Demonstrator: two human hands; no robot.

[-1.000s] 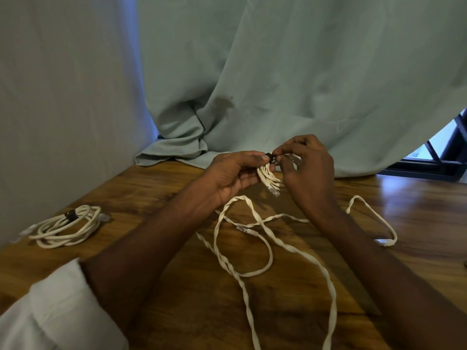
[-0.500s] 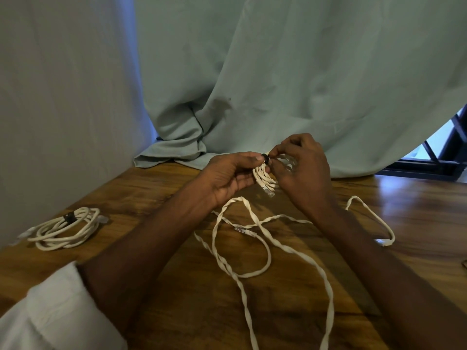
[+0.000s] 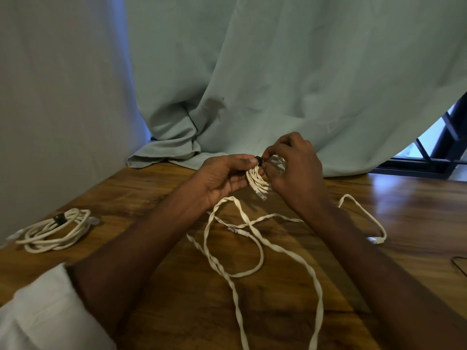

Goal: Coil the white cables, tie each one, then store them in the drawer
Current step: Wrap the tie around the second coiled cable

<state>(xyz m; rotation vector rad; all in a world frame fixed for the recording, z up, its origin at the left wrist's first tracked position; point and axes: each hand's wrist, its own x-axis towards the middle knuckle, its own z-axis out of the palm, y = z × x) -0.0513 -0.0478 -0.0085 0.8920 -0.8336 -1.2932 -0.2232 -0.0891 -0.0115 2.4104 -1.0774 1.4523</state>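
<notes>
A small coiled white cable (image 3: 257, 181) hangs between my hands above the wooden table (image 3: 404, 210), its clear plug pointing down. My left hand (image 3: 222, 176) grips the coil from the left. My right hand (image 3: 293, 173) pinches a black tie (image 3: 258, 159) at the top of the coil. A loose flat white cable (image 3: 255, 248) sprawls in loops on the table below my hands and runs off the near edge. At the far left lies a coiled white cable (image 3: 54, 231) bound with a black tie. No drawer is in view.
A pale green curtain (image 3: 278, 84) hangs behind the table and bunches on its far edge. A dark window frame (image 3: 444, 147) shows at the right. A thin dark wire (image 3: 458, 265) lies at the table's right edge.
Both hands and the small coil have lifted slightly; the fingers have shifted around the black tie. The cables on the table lie as before.
</notes>
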